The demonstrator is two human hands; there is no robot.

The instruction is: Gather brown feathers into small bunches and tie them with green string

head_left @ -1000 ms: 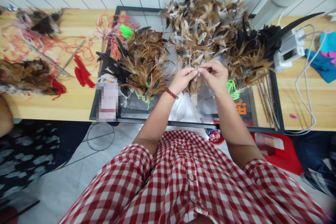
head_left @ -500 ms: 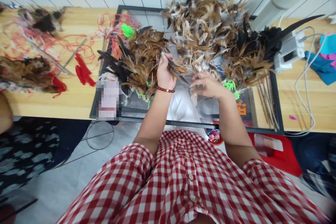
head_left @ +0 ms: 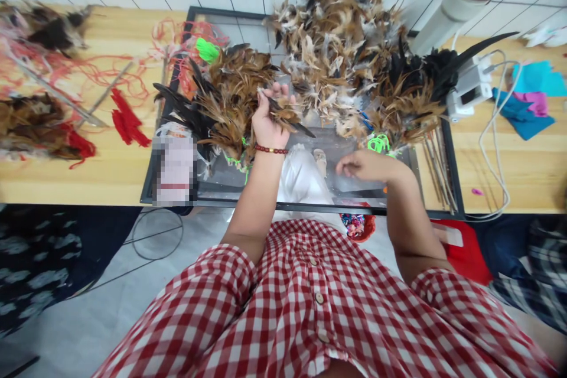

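My left hand (head_left: pixel 271 121), with a red bead bracelet at the wrist, holds a small bunch of brown and black feathers (head_left: pixel 287 113) between thumb and fingers. Just left of it lies a pile of brown feather bundles (head_left: pixel 239 88) with green ties. My right hand (head_left: pixel 361 165) is over the glass-topped panel, its fingers curled and partly hidden; whether it holds anything cannot be made out. Beyond it are green string (head_left: pixel 378 143) and a large heap of loose feathers (head_left: pixel 328 47).
A white bottle (head_left: pixel 456 9) and a white power block (head_left: pixel 472 91) with cables stand at the right. Thin sticks (head_left: pixel 438 168) lie near the black frame. Red yarn (head_left: pixel 126 118) lies on the left. People sit on both sides.
My right hand has moved back toward me, away from the feather heap and from my left hand. My left hand has turned a little, with its fingers more spread. The view has shifted slightly.
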